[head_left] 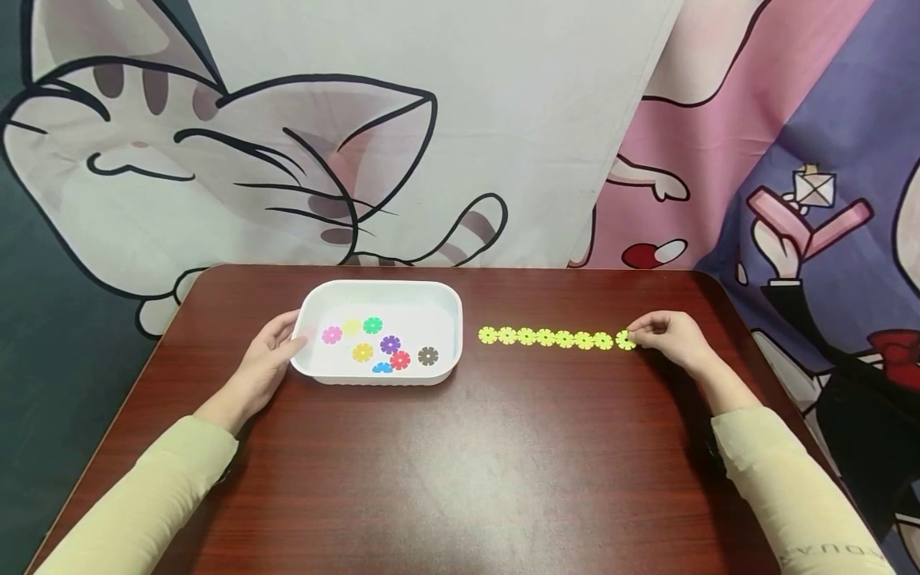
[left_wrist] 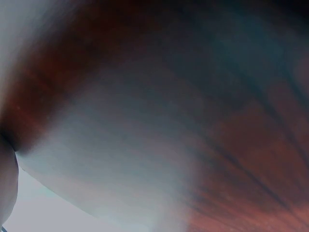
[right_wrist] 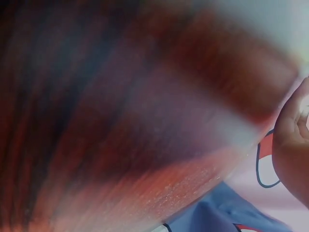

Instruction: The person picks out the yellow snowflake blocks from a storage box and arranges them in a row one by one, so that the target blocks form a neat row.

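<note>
My left hand (head_left: 267,355) grips the left rim of a white plastic tray (head_left: 381,379), thumb over the edge and fingers outside. Loose notched flower-shaped discs of several colours lie in it, among them a green disc (head_left: 372,325), a purple disc (head_left: 390,345) and a dark grey disc (head_left: 427,356). To the tray's right runs a straight row of yellow-green discs (head_left: 545,338). At the row's right end, a small gap away, my right hand (head_left: 672,337) pinches one more yellow-green disc (head_left: 624,341) between thumb and fingertips. Part of the right hand (right_wrist: 292,145) shows in the right wrist view.
The brown wood-grain table (head_left: 474,463) has rounded far corners. Behind it hangs a cloth backdrop (head_left: 532,120) with cartoon figures, close to the far edge. Both wrist views are mostly blurred tabletop.
</note>
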The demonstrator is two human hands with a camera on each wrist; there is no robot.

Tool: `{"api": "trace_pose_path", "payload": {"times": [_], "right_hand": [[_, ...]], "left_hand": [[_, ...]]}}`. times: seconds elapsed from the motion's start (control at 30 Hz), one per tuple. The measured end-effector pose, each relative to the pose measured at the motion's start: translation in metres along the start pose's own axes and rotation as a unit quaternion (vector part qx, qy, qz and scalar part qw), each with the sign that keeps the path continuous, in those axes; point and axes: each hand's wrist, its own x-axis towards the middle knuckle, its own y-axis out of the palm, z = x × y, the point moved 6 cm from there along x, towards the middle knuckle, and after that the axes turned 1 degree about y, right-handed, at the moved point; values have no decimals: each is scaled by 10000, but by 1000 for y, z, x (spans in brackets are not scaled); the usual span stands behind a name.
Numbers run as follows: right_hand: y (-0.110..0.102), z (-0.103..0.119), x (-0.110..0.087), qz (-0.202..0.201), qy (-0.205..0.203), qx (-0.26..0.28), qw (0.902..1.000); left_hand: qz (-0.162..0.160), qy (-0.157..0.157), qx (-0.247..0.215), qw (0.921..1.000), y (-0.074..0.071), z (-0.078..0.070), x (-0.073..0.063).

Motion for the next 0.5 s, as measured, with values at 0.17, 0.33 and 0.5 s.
{"api": "trace_pose_path", "payload": {"times": [0.17, 0.33, 0.5], "right_hand": [[2, 1, 2, 72, -8, -269, 9996], [3, 2, 3, 95, -54, -686, 9976], [4, 3, 5, 82, -44, -889, 9960]], "left_hand": [[7, 34, -33, 10000, 1, -1, 0], [1, 32, -58, 10000, 1, -1, 0], [-5, 19, -20, 10000, 1, 0, 0]]}}
